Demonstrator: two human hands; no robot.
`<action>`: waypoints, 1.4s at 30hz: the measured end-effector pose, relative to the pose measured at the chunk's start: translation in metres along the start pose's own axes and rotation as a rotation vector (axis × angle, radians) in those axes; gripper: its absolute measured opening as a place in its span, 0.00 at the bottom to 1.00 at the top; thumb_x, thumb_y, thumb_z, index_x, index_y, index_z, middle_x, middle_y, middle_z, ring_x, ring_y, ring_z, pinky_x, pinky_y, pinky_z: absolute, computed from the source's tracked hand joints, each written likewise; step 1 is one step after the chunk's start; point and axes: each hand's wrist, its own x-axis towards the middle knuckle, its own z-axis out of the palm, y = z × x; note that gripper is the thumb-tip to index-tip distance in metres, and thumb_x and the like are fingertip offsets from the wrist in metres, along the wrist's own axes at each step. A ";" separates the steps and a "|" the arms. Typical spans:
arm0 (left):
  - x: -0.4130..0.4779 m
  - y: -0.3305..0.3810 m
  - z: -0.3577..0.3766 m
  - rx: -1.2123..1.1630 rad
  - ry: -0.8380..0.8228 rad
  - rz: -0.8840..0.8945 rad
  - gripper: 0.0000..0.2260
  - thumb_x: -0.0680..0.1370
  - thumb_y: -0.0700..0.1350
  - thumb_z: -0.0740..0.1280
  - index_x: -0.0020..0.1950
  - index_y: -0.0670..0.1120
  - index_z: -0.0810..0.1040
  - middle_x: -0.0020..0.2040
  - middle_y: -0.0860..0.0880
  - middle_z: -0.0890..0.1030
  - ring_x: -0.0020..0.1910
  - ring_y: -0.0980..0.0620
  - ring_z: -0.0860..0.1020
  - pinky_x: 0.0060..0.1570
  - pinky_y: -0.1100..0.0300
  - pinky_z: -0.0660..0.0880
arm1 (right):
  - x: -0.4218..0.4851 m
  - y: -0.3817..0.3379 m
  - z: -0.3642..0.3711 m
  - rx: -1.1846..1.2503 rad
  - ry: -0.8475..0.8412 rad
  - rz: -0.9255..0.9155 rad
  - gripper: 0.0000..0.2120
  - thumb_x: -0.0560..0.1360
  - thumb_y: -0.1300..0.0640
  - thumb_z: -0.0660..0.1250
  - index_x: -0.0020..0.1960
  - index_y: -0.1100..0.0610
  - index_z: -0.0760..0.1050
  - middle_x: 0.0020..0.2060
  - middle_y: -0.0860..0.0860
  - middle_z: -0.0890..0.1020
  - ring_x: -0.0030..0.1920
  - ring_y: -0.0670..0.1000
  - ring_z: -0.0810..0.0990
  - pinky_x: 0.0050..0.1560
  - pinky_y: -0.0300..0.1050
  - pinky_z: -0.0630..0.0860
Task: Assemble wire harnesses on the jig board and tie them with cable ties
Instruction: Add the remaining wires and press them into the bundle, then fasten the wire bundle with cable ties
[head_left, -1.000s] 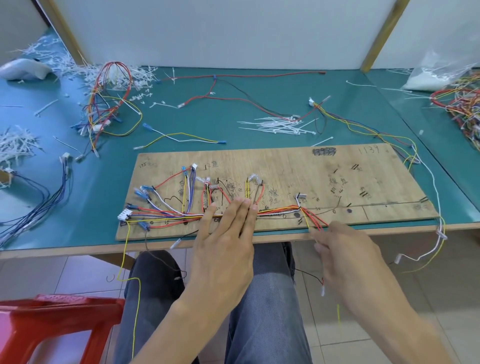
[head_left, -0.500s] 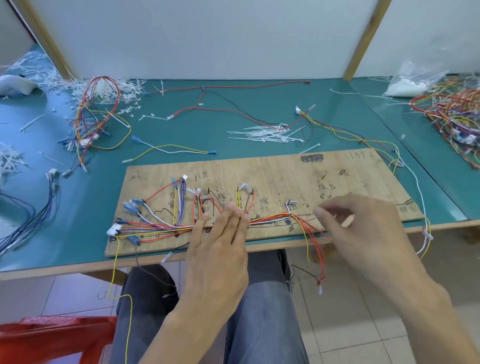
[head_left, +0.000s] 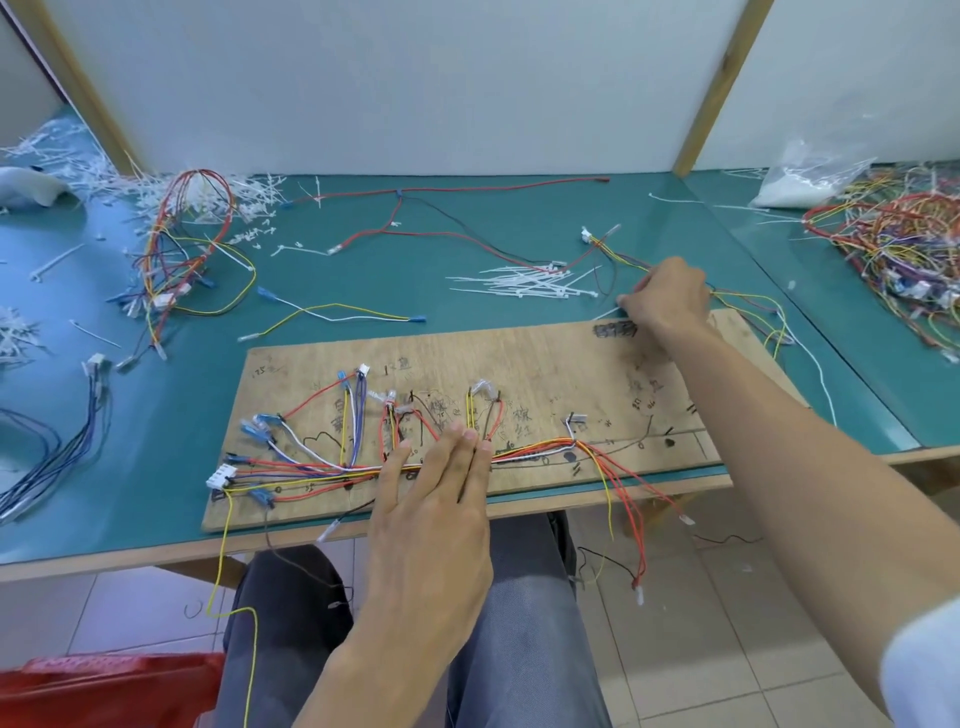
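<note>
The wooden jig board lies on the green table near its front edge. A multicoloured wire harness runs across the board's left half, and several red and yellow ends hang over the edge. My left hand lies flat with straight fingers, pressing the bundle in the middle. My right hand reaches past the board's far right edge, its curled fingertips pinching the end of a single white cable tie. A pile of white cable ties lies just left of that hand.
A tied harness and white tie offcuts sit at the back left. A blue wire bundle lies at the left edge. A large tangle of harnesses fills the right table. A red stool stands by my knees.
My right hand left the hanging wires at the board's front edge and moved up across the board to the loose tie behind it. My left hand stayed pressed on the bundle.
</note>
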 end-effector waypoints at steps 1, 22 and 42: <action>0.000 0.000 0.000 -0.011 0.000 0.001 0.30 0.69 0.42 0.78 0.71 0.44 0.81 0.70 0.47 0.81 0.73 0.48 0.76 0.72 0.42 0.63 | 0.002 0.000 0.001 0.014 -0.006 0.011 0.12 0.73 0.55 0.79 0.53 0.60 0.85 0.53 0.60 0.85 0.53 0.63 0.83 0.51 0.50 0.79; -0.035 0.009 -0.016 -0.129 0.018 -0.044 0.28 0.84 0.44 0.61 0.84 0.45 0.60 0.84 0.41 0.57 0.84 0.41 0.52 0.81 0.42 0.54 | -0.167 -0.059 -0.077 1.438 -0.334 -0.391 0.15 0.81 0.66 0.70 0.66 0.60 0.73 0.41 0.52 0.78 0.47 0.59 0.88 0.51 0.51 0.83; -0.115 -0.133 -0.043 -1.239 -0.094 -0.905 0.13 0.83 0.44 0.68 0.41 0.45 0.86 0.32 0.45 0.79 0.27 0.52 0.71 0.23 0.63 0.65 | -0.383 -0.047 0.022 0.725 -1.346 -0.442 0.03 0.76 0.61 0.78 0.48 0.61 0.87 0.48 0.49 0.88 0.38 0.50 0.83 0.42 0.48 0.82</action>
